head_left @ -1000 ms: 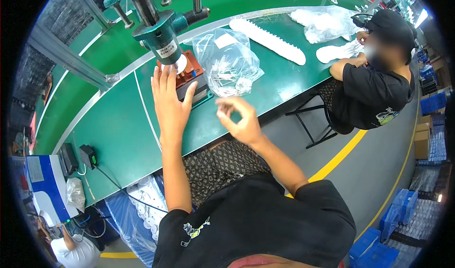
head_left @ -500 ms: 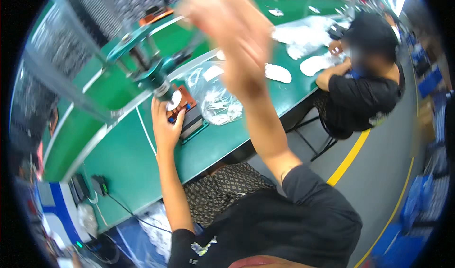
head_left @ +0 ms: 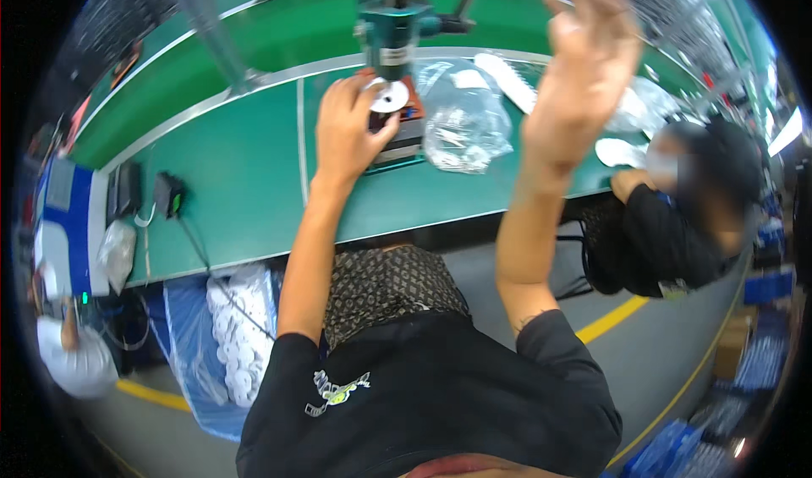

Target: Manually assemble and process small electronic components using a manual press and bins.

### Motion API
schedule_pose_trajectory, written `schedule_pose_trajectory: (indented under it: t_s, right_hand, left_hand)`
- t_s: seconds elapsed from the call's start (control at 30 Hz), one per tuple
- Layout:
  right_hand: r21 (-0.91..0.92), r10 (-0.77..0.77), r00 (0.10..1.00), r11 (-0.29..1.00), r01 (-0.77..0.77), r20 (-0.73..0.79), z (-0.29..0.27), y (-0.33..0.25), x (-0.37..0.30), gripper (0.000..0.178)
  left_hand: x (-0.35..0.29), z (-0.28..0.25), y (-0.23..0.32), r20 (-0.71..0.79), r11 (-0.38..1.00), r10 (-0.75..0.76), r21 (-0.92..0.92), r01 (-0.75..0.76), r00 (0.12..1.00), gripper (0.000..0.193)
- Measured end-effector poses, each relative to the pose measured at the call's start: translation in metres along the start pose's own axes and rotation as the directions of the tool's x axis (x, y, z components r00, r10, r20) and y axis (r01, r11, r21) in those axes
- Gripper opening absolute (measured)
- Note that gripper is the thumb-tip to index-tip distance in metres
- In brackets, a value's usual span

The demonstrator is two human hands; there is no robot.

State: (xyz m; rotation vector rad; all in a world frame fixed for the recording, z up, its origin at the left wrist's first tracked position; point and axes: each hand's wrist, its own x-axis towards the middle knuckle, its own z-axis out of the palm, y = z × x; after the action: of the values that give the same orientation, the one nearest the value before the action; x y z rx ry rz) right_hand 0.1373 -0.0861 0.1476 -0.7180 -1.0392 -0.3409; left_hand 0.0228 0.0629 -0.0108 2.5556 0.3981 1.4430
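Observation:
A white round disc (head_left: 390, 97) with a dark centre hole sits beneath the head of a green bench press (head_left: 393, 28). My left hand (head_left: 345, 131) curls round the near-left side of the disc, fingertips at its left edge and thumb just below it. The disc lies over an orange-and-grey fixture (head_left: 410, 106) on the bench, partly hidden by the hand and the press. My right hand (head_left: 584, 63) is raised to the right of the press, empty, with its fingers stretched upward and slightly blurred.
Clear plastic bags of small white parts (head_left: 465, 127) lie right of the fixture. A person in black (head_left: 689, 224) sits farther right. A blue-lined bin of white discs (head_left: 237, 343) stands below the bench's left front edge. A black cable (head_left: 193, 237) hangs off that edge.
My right hand has moved to the right, away from the press. The view has turned, bringing the bin at lower left into sight. My left hand stays at the fixture and disc.

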Motion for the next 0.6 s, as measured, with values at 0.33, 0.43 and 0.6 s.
schedule_pose_trajectory:
  t_s: [0.33, 0.43, 0.6]
  right_hand:
    - [-0.603, 0.346, 0.833, 0.798, -0.019, 0.432, -0.091, -0.004, -0.214, 0.048]
    - [-0.634, 0.377, 0.857, 0.769, -0.078, 0.352, -0.13, -0.008, -0.194, 0.05]
    - [-0.741, 0.566, 0.782, 0.403, -0.538, -0.26, -0.28, 0.024, -0.105, 0.06]
  left_hand:
    - [-0.097, -0.037, 0.111, 0.687, 0.249, -0.47, -0.499, 0.83, 0.554, 0.027]
    - [-0.089, -0.067, 0.123, 0.597, 0.395, -0.488, -0.499, 0.771, 0.637, 0.031]
    - [-0.164, -0.172, 0.035, -0.07, 0.86, -0.51, -0.037, 0.508, 0.858, 0.023]
